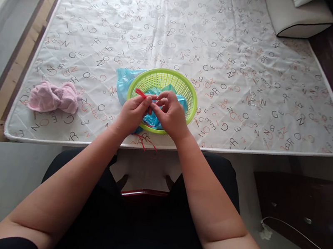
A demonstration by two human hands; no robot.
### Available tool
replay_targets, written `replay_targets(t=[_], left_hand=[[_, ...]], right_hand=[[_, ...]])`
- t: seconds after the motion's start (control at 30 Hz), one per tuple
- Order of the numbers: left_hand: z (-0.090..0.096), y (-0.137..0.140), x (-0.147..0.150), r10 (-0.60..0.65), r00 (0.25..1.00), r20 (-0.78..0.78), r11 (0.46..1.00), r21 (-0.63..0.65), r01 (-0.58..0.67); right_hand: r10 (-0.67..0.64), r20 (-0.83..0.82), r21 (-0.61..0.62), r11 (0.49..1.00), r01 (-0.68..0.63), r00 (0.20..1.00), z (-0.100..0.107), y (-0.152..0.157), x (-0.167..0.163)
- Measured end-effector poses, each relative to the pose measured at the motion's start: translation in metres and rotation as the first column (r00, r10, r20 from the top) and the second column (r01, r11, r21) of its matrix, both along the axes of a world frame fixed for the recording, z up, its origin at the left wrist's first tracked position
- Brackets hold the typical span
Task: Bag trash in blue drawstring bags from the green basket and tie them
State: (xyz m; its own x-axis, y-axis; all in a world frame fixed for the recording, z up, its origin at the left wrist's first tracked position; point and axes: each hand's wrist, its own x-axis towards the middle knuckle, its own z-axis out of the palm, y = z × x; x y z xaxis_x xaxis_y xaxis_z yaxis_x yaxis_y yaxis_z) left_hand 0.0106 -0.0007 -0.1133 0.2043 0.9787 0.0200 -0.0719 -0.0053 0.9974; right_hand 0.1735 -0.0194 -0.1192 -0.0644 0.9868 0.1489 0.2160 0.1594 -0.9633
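Observation:
Both hands meet above a green plastic basket (pixel 194 91) near the front edge of the mattress. My left hand (pixel 134 109) pinches a red cord (pixel 140 93), whose looped end sticks out past the thumb. My right hand (pixel 171 112) has its fingertips pressed together beside the left thumb; whatever lies between them is hidden. Inside the basket lies a crumpled blue plastic bag (pixel 153 121), partly covered by the hands. More blue plastic (pixel 124 83) spreads out beyond the basket's left side. Loose red strands (pixel 146 141) hang below the basket's near rim.
A pink cloth (pixel 54 97) lies bunched at the left on the letter-patterned mattress (pixel 241 69). A cream cushion block (pixel 297 15) stands at the far right corner. Wooden bed frame (pixel 8 87) shows along the left. At lower right, a white cable (pixel 295 230) crosses a dark surface.

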Motion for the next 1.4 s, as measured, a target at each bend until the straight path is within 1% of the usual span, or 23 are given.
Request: replay_targets(t=[0.07, 0.13, 0.2, 0.3, 0.37, 0.47, 0.6, 0.7, 0.77, 0.83, 0.93, 1.0, 1.07, 1.2, 1.3, 1.4], left_hand=[[0.001, 0.0, 0.0, 0.01, 0.999, 0.053, 1.0, -0.018, -0.009], [0.002, 0.0, 0.0, -0.005, 0.997, 0.072, 0.999, -0.031, 0.007], [0.004, -0.001, -0.001, -0.031, 0.997, 0.068, 0.999, -0.037, 0.034], [0.006, -0.001, -0.001, -0.073, 0.996, 0.049, 0.997, -0.034, 0.075], [0.006, 0.0, -0.002, -0.09, 0.995, 0.049, 0.995, -0.031, 0.091], [0.005, 0.002, -0.004, -0.106, 0.992, 0.062, 0.993, -0.048, 0.11], [0.002, 0.004, -0.006, -0.088, 0.994, 0.07, 0.992, -0.081, 0.093], [0.002, 0.004, -0.007, -0.077, 0.994, 0.081, 0.993, -0.084, 0.084], [0.003, 0.004, -0.008, -0.083, 0.993, 0.089, 0.992, -0.089, 0.091], [0.003, 0.004, -0.008, -0.098, 0.99, 0.098, 0.991, -0.084, 0.106], [0.003, 0.003, -0.007, -0.119, 0.989, 0.084, 0.989, -0.074, 0.125], [0.002, 0.003, -0.007, -0.121, 0.991, 0.065, 0.989, -0.077, 0.126], [0.002, 0.002, -0.006, -0.122, 0.991, 0.053, 0.989, -0.076, 0.125], [0.002, 0.003, -0.007, -0.147, 0.988, 0.042, 0.987, -0.066, 0.149], [0.002, 0.003, -0.008, -0.151, 0.988, 0.033, 0.986, -0.07, 0.153], [0.002, 0.003, -0.008, -0.156, 0.987, 0.038, 0.985, -0.072, 0.158]], right_hand=[[0.011, -0.115, -0.095, 0.995, -0.022, 0.993, 0.0, 0.003, 0.001], [-0.009, -0.203, -0.18, 0.983, -0.028, 0.979, -0.002, 0.006, 0.002], [0.023, -0.258, -0.228, 0.97, -0.084, 0.966, -0.004, 0.009, 0.005], [0.131, -0.293, -0.214, 0.956, -0.198, 0.947, -0.007, 0.012, 0.008], [0.125, -0.312, -0.19, 0.963, -0.191, 0.942, -0.006, 0.012, 0.01], [0.067, -0.352, -0.184, 0.973, -0.139, 0.933, -0.002, 0.011, 0.013], [0.103, -0.348, -0.196, 0.964, -0.18, 0.932, 0.006, 0.008, 0.016], [0.12, -0.378, -0.181, 0.963, -0.201, 0.918, 0.006, 0.007, 0.015], [0.101, -0.406, -0.183, 0.965, -0.189, 0.908, 0.003, 0.009, 0.015], [0.048, -0.419, -0.208, 0.967, -0.147, 0.907, -0.001, 0.011, 0.015], [-0.058, -0.396, -0.255, 0.966, -0.049, 0.917, -0.006, 0.015, 0.014], [-0.087, -0.367, -0.264, 0.964, -0.014, 0.926, -0.008, 0.016, 0.014], [-0.064, -0.35, -0.26, 0.965, -0.031, 0.934, -0.01, 0.017, 0.014], [0.022, -0.349, -0.262, 0.958, -0.12, 0.937, -0.011, 0.017, 0.013], [0.033, -0.368, -0.254, 0.958, -0.134, 0.929, -0.008, 0.015, 0.014], [0.067, -0.409, -0.254, 0.95, -0.184, 0.91, -0.003, 0.014, 0.017]])
